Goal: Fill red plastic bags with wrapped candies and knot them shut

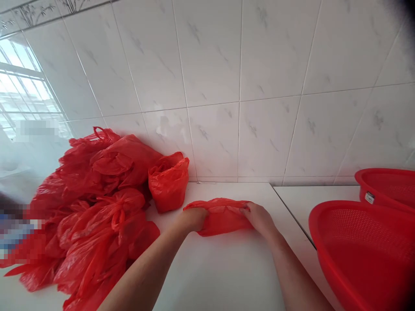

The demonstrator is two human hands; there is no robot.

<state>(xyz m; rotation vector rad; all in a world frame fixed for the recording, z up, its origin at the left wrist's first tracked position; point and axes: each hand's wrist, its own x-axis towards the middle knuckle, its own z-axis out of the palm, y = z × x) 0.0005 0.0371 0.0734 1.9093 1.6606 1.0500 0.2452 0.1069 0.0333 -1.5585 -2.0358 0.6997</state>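
A red plastic bag point(223, 218) is held low over the white tabletop, its mouth stretched wide between my hands. My left hand point(197, 219) reaches into the left side of the opening, so its fingers are hidden by the red film. At the right end, my right hand point(259, 218) pinches the rim, with the thumb on the near side. To the left of my hands, another red plastic bag point(168, 183) stands upright with its top folded in.
A heap of red plastic bags point(97, 216), some knotted, covers the table's left side. Red perforated baskets point(330, 216) point(372, 183) stand at the right. Behind runs a white tiled wall point(214, 65). A seam point(293, 216) crosses the white tabletop point(220, 276).
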